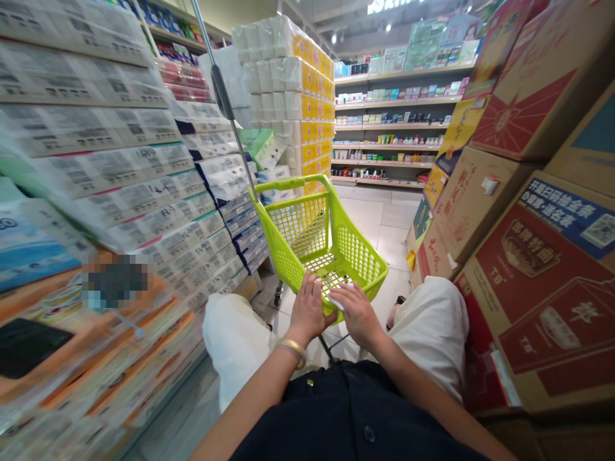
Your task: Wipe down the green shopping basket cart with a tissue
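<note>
A small lime-green shopping cart [358, 256] stands on the tiled aisle floor just ahead of me, its basket empty. My left hand [307, 310] is closed over the near rim of the cart. My right hand [358, 314] rests on the same rim beside it, fingers curled around something small and white that I cannot make out. A gold bangle [291, 349] sits on my left wrist. A grey pole [223, 96] rises from the cart's far end toward the ceiling.
Stacked tissue and paper packs [144, 192] line the left side. Brown and red cardboard boxes [533, 256] are piled on the right. A tall stack of toilet-paper rolls [288, 83] stands behind the cart. Shelves of goods [394, 121] cross the far end.
</note>
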A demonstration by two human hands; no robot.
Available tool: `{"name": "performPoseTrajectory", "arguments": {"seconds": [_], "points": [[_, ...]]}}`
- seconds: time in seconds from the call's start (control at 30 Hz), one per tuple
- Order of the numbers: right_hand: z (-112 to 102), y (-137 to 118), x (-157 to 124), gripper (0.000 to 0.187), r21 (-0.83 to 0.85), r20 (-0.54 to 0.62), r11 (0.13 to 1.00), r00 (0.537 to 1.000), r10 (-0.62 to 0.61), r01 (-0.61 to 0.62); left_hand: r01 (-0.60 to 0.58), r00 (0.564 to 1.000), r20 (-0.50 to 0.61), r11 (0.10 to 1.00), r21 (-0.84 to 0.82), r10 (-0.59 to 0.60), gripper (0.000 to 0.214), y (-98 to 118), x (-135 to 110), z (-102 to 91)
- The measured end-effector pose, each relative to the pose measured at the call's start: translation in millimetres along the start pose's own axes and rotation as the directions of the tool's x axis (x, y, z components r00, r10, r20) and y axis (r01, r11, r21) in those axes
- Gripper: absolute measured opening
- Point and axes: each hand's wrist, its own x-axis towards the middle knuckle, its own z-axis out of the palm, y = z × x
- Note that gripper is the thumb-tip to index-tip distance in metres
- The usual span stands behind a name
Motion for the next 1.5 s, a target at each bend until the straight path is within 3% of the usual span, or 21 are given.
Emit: {"name": "performPoseTrajectory", "arguments": {"seconds": [0.07, 0.13, 0.2, 0.27, 0.33, 0.43, 0.5, 0.63, 0.7, 0.8, 0.87, 0.97, 1.1, 1.17, 1.27, 1.37, 1.43, 1.5], "points": [[-8, 14, 1, 0.048, -0.045, -0.096, 0.993, 0.989, 0.108, -0.113, 0.014, 1.000, 0.000, 1.000, -0.004, -0.014, 0.064, 0, 0, -1.0], [-17, 30, 4, 0.044, -0.089, -0.225, 0.956, 0.941, 0.253, -0.278, 0.026, 1.000, -0.003, 1.000, -0.008, -0.026, 0.064, 0, 0, -1.6], [-20, 35, 6, 0.041, -0.101, -0.284, 0.927, 0.904, 0.320, -0.360, 0.030, 0.999, -0.014, 0.999, -0.017, -0.030, 0.064, 1, 0, -1.0], [-14, 25, 5, 0.043, -0.090, -0.221, 0.950, 0.936, 0.273, -0.298, 0.025, 0.999, -0.027, 0.999, -0.026, -0.026, 0.064, 1, 1, 0.8], [-5, 7, 3, 0.049, -0.050, -0.069, 0.990, 0.989, 0.128, -0.131, 0.014, 0.999, -0.031, 0.999, -0.035, -0.015, 0.064, 0, 1, 2.6], [1, -4, 1, 0.052, -0.006, 0.056, 1.000, 0.998, 0.000, 0.000, 0.006, 1.000, -0.027, 0.999, -0.040, -0.008, 0.063, -2, 1, 3.1], [-5, 5, 2, 0.049, -0.042, -0.009, 0.994, 0.995, 0.098, -0.098, 0.022, 0.999, -0.028, 0.999, -0.042, -0.023, 0.064, -2, 1, 1.9], [-19, 29, 7, 0.042, -0.110, -0.210, 0.927, 0.920, 0.332, -0.360, 0.042, 0.999, -0.032, 0.998, -0.049, -0.044, 0.064, -3, 0, -0.7], [-16, 22, 7, 0.043, -0.096, -0.186, 0.940, 0.934, 0.305, -0.326, 0.041, 0.999, -0.033, 0.998, -0.048, -0.043, 0.064, -4, -1, -0.9], [-3, -4, 4, 0.051, -0.028, -0.001, 0.996, 0.996, 0.090, -0.090, 0.029, 0.999, -0.029, 0.998, -0.050, -0.031, 0.063, -6, -2, -0.7], [1, -13, 2, 0.054, 0.005, 0.078, 1.000, 0.997, -0.011, 0.011, 0.023, 0.999, -0.025, 0.998, -0.051, -0.024, 0.062, -7, -2, -1.1], [-5, 0, 1, 0.052, -0.031, -0.003, 0.995, 0.995, 0.098, -0.098, 0.038, 0.999, -0.026, 0.998, -0.054, -0.039, 0.063, -6, -3, -3.0], [-16, 27, 3, 0.046, -0.098, -0.241, 0.922, 0.908, 0.343, -0.374, 0.061, 0.998, -0.025, 0.996, -0.068, -0.062, 0.063, -4, -3, -5.1], [-11, 21, 3, 0.046, -0.104, -0.248, 0.925, 0.910, 0.331, -0.364, 0.058, 0.998, -0.028, 0.996, -0.069, -0.060, 0.063, -4, -3, -4.7], [4, -5, 1, 0.049, -0.071, -0.102, 0.984, 0.982, 0.156, -0.164, 0.046, 0.998, -0.037, 0.996, -0.070, -0.049, 0.061, -6, -3, -3.2], [10, -15, 0, 0.050, -0.027, 0.001, 1.000, 1.000, 0.010, -0.010, 0.035, 0.999, -0.036, 0.997, -0.064, -0.037, 0.060, -9, -3, -2.4], [3, -2, 1, 0.049, -0.042, -0.048, 0.995, 0.995, 0.086, -0.088, 0.041, 0.999, -0.033, 0.997, -0.063, -0.043, 0.060, -9, -4, -2.9], [-8, 17, 3, 0.046, -0.068, -0.156, 0.967, 0.960, 0.235, -0.247, 0.053, 0.998, -0.031, 0.996, -0.070, -0.055, 0.060, -9, -4, -3.6]]}}
